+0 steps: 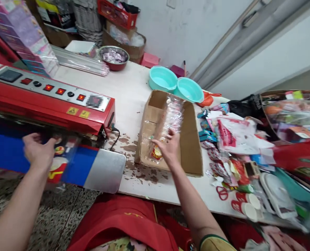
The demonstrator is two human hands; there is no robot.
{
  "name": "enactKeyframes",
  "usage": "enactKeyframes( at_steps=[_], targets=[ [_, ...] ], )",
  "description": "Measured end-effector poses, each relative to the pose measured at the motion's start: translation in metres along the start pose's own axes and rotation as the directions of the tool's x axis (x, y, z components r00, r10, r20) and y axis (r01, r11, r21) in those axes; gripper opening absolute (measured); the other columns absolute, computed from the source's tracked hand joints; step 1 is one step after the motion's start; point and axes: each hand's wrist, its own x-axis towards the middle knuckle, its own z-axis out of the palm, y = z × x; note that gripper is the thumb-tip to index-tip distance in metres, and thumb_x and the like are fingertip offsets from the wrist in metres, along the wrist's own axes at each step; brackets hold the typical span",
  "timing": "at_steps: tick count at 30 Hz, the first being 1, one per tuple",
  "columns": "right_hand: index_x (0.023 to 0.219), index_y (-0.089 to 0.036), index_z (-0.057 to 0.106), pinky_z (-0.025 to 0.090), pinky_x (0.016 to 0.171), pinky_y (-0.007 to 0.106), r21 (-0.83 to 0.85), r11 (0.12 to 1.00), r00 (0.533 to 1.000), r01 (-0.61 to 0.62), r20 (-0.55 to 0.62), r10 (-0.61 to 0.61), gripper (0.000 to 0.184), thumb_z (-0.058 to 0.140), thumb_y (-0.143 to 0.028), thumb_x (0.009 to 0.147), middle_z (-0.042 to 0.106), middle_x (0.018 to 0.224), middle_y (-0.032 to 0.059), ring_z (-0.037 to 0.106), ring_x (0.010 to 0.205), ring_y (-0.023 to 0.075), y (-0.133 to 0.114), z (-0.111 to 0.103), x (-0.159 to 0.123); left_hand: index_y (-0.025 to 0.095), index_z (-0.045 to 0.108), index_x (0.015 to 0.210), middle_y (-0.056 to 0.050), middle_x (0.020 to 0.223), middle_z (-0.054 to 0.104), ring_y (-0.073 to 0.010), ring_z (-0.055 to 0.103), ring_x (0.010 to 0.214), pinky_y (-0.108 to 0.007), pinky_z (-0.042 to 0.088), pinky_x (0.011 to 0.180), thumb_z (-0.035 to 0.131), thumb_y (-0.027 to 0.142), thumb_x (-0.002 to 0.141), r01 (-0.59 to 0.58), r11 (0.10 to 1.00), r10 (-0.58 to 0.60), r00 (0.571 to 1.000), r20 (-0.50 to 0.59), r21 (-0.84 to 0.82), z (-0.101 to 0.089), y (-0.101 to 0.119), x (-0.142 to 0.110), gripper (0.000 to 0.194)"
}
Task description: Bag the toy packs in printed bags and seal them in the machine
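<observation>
My left hand (39,150) is over the blue belt (7,141) of a red sealing machine (58,104), thumb apart from its bent fingers. Beside the thumb, a clear plastic bag with a red and yellow print (57,165) lies across the belt, its top edge by the machine. My right hand (169,146) reaches into a cardboard box (191,146), thumb spread, resting against clear plastic packets (172,113) lined up in a row. At the near end of the row a packet with a red and yellow print (156,152) shows. The fingertips are partly blurred.
A metal plate (106,170) extends from the belt's end. Two turquoise basins (162,78) stand behind the box, and a bowl of small sachets (114,57) sits farther left. Packaging, red paper cups (245,207) and a white scale-like device (277,195) crowd the right side.
</observation>
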Motion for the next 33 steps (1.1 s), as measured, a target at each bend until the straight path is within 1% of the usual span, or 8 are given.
enactKeyframes(
  at_steps=[3,6,10,15,20,22,27,33],
  targets=[
    [0.113,-0.021,0.06,0.037,0.098,0.052,-0.325,0.945,0.999,0.04,0.04,-0.029,0.067,0.082,-0.055,0.059,0.048,0.116,0.0144,0.042,0.114,0.0347,0.063,-0.061,0.031,0.025,0.054,0.102,-0.008,0.117,0.064,-0.0342,0.054,0.115,-0.057,0.036,0.102,0.076,0.037,0.063,-0.231,0.969,0.244,0.955,-0.17,0.091,0.0,0.002,-0.023,0.045],
    [0.082,-0.021,0.069,0.038,0.096,0.052,-0.392,0.917,0.968,0.069,0.249,0.034,0.041,0.08,-0.056,0.063,0.052,0.103,0.0117,0.047,0.107,0.0337,0.097,-0.078,0.048,0.025,0.058,0.098,-0.006,0.114,0.065,-0.0295,0.056,0.113,-0.05,0.037,0.103,0.069,0.039,0.074,-0.476,0.878,0.476,0.879,-0.017,-0.047,0.005,0.017,-0.071,0.03],
    [0.061,-0.02,0.064,0.04,0.098,0.051,-0.175,0.983,0.945,0.057,0.327,0.003,0.038,0.078,-0.055,0.066,0.061,0.104,0.0117,0.054,0.108,0.0315,0.08,-0.083,0.05,0.02,0.063,0.09,-0.01,0.111,0.065,-0.0271,0.057,0.11,-0.042,0.04,0.099,0.06,0.039,0.083,-0.514,0.83,0.553,0.808,0.203,-0.217,0.015,0.042,-0.13,0.02],
    [0.066,-0.021,0.069,0.051,0.088,0.042,0.208,0.976,0.938,0.056,0.324,-0.123,0.024,0.075,-0.041,0.076,0.073,0.093,0.0074,0.067,0.097,0.0255,-0.018,-0.116,0.044,0.022,0.063,0.102,-0.006,0.11,0.065,-0.0214,0.059,0.107,-0.035,0.043,0.098,0.059,0.035,0.085,-0.282,0.817,0.539,0.683,0.493,-0.503,0.009,0.105,-0.17,0.022],
    [0.078,-0.027,0.075,0.058,0.077,0.038,0.261,0.93,0.91,0.26,0.254,-0.326,0.005,0.077,-0.031,0.076,0.075,0.085,0.0044,0.071,0.085,0.0239,-0.116,-0.131,0.038,0.026,0.055,0.127,-0.007,0.13,0.059,-0.0246,0.055,0.12,-0.033,0.046,0.098,0.077,0.038,0.071,0.256,0.646,0.583,0.442,0.681,-0.719,-0.007,0.196,-0.175,0.062],
    [0.078,-0.027,0.075,0.059,0.072,0.036,0.312,0.918,0.893,0.244,0.297,-0.339,0.005,0.078,-0.031,0.076,0.075,0.086,0.0047,0.071,0.081,0.0232,-0.133,-0.12,0.033,0.021,0.064,0.116,-0.008,0.117,0.067,-0.0249,0.061,0.109,-0.033,0.05,0.089,0.078,0.041,0.069,0.403,0.58,0.582,0.403,0.706,-0.708,-0.013,0.215,-0.172,0.053],
    [0.072,-0.021,0.074,0.059,0.069,0.035,0.469,0.876,0.878,-0.114,0.46,-0.132,0.013,0.079,-0.033,0.073,0.075,0.081,0.0059,0.071,0.075,0.0218,-0.121,-0.049,0.01,0.013,0.072,0.077,-0.006,0.077,0.072,-0.0178,0.064,0.069,-0.028,0.051,0.063,0.079,0.042,0.063,0.574,0.598,0.26,0.52,0.813,-0.559,-0.008,0.186,-0.16,0.033],
    [0.07,-0.02,0.068,0.056,0.061,0.033,0.472,0.688,0.748,-0.552,0.645,0.157,0.029,0.086,-0.038,0.057,0.073,0.072,0.0046,0.068,0.065,0.0206,-0.092,0.058,-0.039,0.013,0.062,0.059,0.0,0.054,0.061,-0.0097,0.053,0.049,-0.022,0.043,0.052,0.081,0.036,0.058,0.651,0.583,-0.07,0.636,0.768,-0.486,0.024,0.106,-0.139,0.03]
  ],
)
